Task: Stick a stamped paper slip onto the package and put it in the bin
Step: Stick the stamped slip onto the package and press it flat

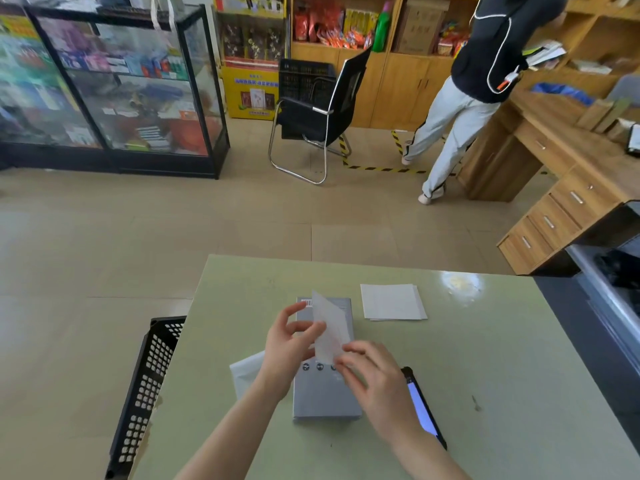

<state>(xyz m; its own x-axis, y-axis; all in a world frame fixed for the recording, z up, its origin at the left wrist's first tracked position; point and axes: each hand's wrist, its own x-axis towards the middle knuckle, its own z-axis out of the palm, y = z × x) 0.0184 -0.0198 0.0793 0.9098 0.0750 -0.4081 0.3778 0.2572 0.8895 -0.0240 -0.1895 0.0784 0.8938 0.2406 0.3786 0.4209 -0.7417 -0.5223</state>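
A grey flat package (pixel 323 396) lies on the pale green table (pixel 485 375), straight in front of me. Above it I hold a white paper slip (pixel 330 327), tilted on edge. My left hand (pixel 289 344) pinches its left side with thumb and fingers. My right hand (pixel 375 379) grips its lower right corner. Faint reddish marks show on the slip. The black perforated bin (pixel 145 393) stands at the table's left edge, below table height.
A stack of white slips (pixel 393 302) lies at the far middle of the table. A dark tablet (pixel 424 407) sits beside my right wrist. White paper (pixel 247 374) pokes out under my left forearm. A person stands by the wooden desk (pixel 554 161); a black chair (pixel 318 109) stands beyond.
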